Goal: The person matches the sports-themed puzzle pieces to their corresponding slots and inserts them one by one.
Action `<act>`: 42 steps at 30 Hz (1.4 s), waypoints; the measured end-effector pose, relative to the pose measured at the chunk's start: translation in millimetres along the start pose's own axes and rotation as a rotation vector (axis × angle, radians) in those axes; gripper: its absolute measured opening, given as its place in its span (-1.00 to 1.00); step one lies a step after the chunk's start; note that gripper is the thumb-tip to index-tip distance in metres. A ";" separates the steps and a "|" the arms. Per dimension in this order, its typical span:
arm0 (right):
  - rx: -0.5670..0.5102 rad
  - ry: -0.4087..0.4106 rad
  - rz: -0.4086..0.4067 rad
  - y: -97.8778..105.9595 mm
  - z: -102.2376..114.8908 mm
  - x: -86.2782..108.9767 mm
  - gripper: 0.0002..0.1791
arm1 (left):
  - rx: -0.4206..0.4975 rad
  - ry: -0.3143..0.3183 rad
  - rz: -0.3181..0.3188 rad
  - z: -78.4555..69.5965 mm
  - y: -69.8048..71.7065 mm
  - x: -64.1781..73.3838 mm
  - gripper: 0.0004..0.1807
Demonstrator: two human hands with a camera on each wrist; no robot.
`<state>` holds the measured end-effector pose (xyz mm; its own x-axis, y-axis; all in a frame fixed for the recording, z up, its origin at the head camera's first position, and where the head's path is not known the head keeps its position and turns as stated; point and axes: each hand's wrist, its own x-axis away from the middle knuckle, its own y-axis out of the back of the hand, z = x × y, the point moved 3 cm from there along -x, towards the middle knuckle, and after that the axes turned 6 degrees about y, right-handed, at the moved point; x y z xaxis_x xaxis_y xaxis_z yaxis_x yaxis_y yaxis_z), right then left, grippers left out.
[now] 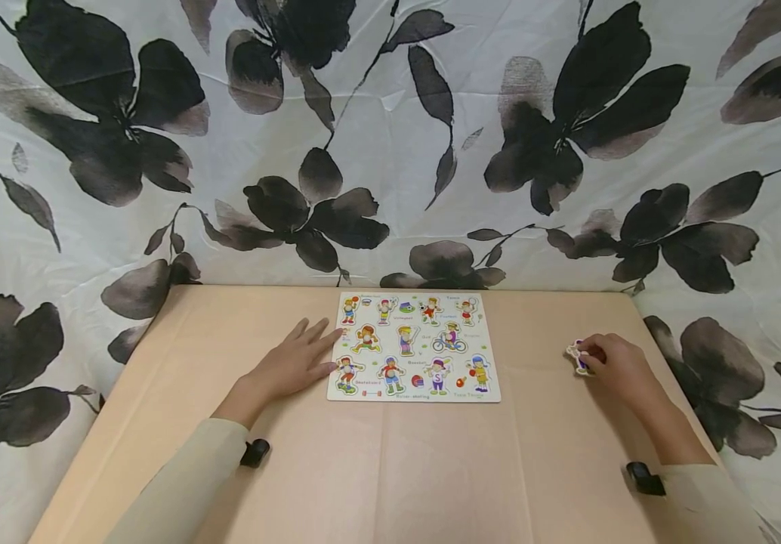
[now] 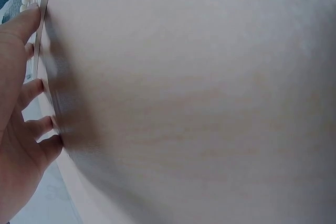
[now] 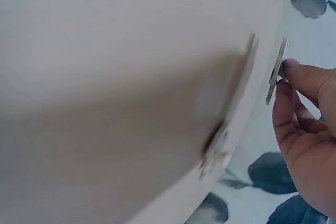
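Note:
A white puzzle board (image 1: 418, 381) with colourful pictures of children at sports lies toward the far edge of the table. My left hand (image 1: 297, 355) rests flat beside its left edge, fingers spread. The thumb overlaps the board's border, and in the left wrist view the left hand (image 2: 21, 108) shows its fingertips along that thin edge. Well to the right of the board, my right hand (image 1: 611, 366) pinches a small flat puzzle piece (image 1: 577, 358) between thumb and fingers. Seen edge-on in the right wrist view, the puzzle piece (image 3: 279, 66) sticks out past the fingertips of the right hand (image 3: 310, 129).
The light tan table (image 1: 445, 468) has soft crease lines and narrows toward its far edge. Behind and beside it hangs a white cloth (image 1: 424, 159) with dark flowers. Each wrist carries a black device, such as the left wrist's black device (image 1: 255, 453).

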<state>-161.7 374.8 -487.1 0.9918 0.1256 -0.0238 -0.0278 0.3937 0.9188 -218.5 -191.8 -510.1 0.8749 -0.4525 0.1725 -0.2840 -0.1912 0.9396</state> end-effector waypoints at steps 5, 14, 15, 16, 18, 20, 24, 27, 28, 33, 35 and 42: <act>-0.019 0.034 -0.002 -0.3 19.4 -6.9 -0.84 | 0.000 0.003 0.004 -0.2 -1.1 -0.1 -0.24; -0.065 0.081 0.013 -15.5 59.2 -20.7 -0.86 | 0.007 0.004 -0.008 -1.4 0.5 -0.1 -0.25; -0.069 0.079 0.021 -18.1 63.1 -22.3 -0.86 | 0.010 0.004 -0.006 -1.4 0.6 -0.1 -0.25; -0.076 0.076 0.032 -21.1 67.1 -23.9 -0.85 | 0.016 0.005 -0.002 -1.8 0.8 0.0 -0.25; -0.094 0.076 0.053 -26.5 75.9 -26.5 -0.85 | 0.021 0.002 0.004 -2.8 1.6 0.7 -0.25; -0.114 0.093 0.068 -31.8 85.4 -29.1 -0.85 | 0.018 0.001 0.006 -3.3 2.2 1.2 -0.25; -0.142 0.154 0.080 -41.2 105.5 -33.5 -0.86 | 0.011 0.001 -0.002 -3.8 3.4 2.1 -0.26; -0.147 0.199 0.088 -47.6 118.8 -36.3 -0.87 | 0.016 -0.001 -0.002 -4.8 4.3 1.6 -0.25; -0.148 0.210 0.093 -49.6 122.9 -36.9 -0.87 | 0.018 -0.003 -0.001 -5.4 4.4 1.5 -0.25; -0.153 0.250 0.117 -58.6 141.0 -40.2 -0.88 | 0.017 -0.009 -0.005 -7.2 4.2 0.2 -0.26; -0.154 0.273 0.129 -62.3 148.1 -41.6 -0.90 | 0.015 -0.006 -0.005 -6.6 4.1 0.1 -0.25; -0.122 0.413 0.164 -78.4 172.6 -47.3 -0.92 | 0.015 0.005 -0.005 -1.8 1.6 0.5 -0.25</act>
<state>-184.9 180.8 -490.0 0.8410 0.5377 -0.0597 -0.2190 0.4392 0.8713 -217.8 -190.7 -508.0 0.8784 -0.4470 0.1689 -0.2849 -0.2062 0.9361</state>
